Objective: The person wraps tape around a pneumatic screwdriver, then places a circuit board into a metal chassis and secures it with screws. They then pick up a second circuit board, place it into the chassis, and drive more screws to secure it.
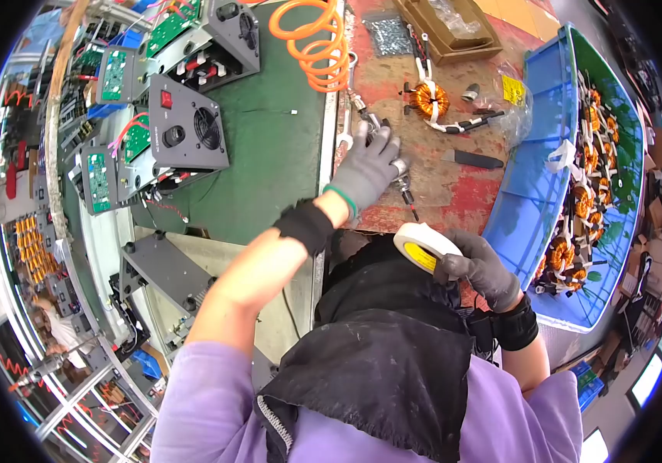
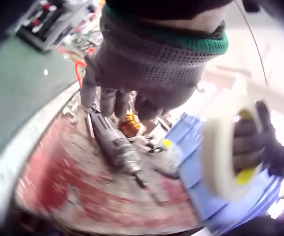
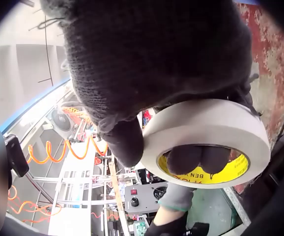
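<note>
In the head view my left hand (image 1: 366, 166), in a grey glove, reaches over a metal air tool (image 1: 404, 185) on the red worktop. The left wrist view shows the tool (image 2: 120, 147) lying just past the fingertips of that hand (image 2: 152, 69), which hang extended; whether they touch it I cannot tell. My right hand (image 1: 485, 270) grips a roll of white tape (image 1: 423, 245) near my lap. Seen from the right wrist, two fingertips of the right hand (image 3: 157, 54) come through the core of the tape roll (image 3: 206, 120), with the thumb at its outer side.
A copper-wound coil (image 1: 430, 100), a dark blade-like piece (image 1: 477, 160), a bag of screws (image 1: 387, 35) and a cardboard box (image 1: 454, 38) lie on the worktop. At right stands a blue bin (image 1: 528, 185) of coils. An orange coiled hose (image 1: 323, 62) and grey device housings (image 1: 188, 131) are left.
</note>
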The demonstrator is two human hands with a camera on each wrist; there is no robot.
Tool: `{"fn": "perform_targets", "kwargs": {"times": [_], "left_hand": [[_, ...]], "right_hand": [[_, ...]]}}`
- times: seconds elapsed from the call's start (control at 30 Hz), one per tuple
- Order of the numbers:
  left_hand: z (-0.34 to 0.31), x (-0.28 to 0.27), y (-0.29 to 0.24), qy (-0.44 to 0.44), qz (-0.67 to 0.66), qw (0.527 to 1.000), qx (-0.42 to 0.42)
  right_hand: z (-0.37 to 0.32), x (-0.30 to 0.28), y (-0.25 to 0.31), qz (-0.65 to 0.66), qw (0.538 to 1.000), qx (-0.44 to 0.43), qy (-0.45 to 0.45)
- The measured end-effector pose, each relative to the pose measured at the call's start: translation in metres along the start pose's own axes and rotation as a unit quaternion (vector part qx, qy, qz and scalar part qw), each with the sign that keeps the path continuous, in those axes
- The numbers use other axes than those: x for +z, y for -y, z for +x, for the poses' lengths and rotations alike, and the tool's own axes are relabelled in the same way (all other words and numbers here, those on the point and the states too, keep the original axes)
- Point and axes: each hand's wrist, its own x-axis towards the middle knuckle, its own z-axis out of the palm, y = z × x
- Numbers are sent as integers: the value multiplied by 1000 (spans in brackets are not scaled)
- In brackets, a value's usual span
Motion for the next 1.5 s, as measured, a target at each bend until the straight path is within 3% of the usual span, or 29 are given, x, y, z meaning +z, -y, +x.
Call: {"fn": "perform_targets", "kwargs": {"times": [0.07, 0.1, 0.17, 0.23, 0.3, 0.33, 0.37, 0.43, 0.47, 0.6, 0.77, 0.83, 0.93, 1.07, 1.23, 1.37, 1.43, 1.5], "left_hand": [[22, 14, 9, 40, 8, 993, 109], [35, 10, 12, 38, 10, 992, 120], [57, 2, 12, 222, 17, 961, 164], [67, -20, 8, 206, 5, 969, 138], [75, -43, 3, 260, -237, 933, -78], [75, -38, 2, 247, -301, 910, -139], [73, -41, 0, 247, -299, 912, -135], [63, -49, -6, 167, -573, 782, -181], [59, -46, -10, 173, -628, 740, -166], [43, -62, -15, 159, -635, 750, -93], [26, -76, -20, 236, -624, 726, -167], [20, -66, -21, 172, -678, 705, -116], [19, -53, -24, 148, -675, 714, -112], [17, -50, -30, 113, -682, 716, -96], [18, -54, -42, 92, -636, 751, -155], [17, -39, -49, 37, -612, 773, -163], [19, -46, -49, 27, -696, 698, -169], [20, -52, -47, 22, -695, 700, -162]], "right_hand": [[-7, 3, 0, 25, 999, -21, -28], [-10, 4, 0, 46, 997, -39, -51], [-15, 6, -5, 83, 991, -66, -82], [-23, 8, 1, 92, 978, -120, -145], [-26, 13, 5, 82, 966, -156, -188], [-26, 13, 4, 64, 957, -178, -220], [-26, 14, 3, 44, 947, -197, -250], [-20, 17, 7, 20, 936, -224, -270], [-16, 20, 10, 7, 930, -224, -290], [-2, 23, 12, -65, 910, -228, -341], [5, 26, 11, -222, 863, -251, -378], [6, 30, 16, -306, 827, -247, -401], [6, 32, 15, -356, 798, -237, -424], [5, 35, 16, -380, 784, -219, -439], [5, 38, 17, -416, 758, -218, -453], [8, 33, 14, -400, 769, -205, -455], [9, 27, 13, -417, 748, -207, -473], [9, 22, 15, -415, 756, -182, -472]]}}
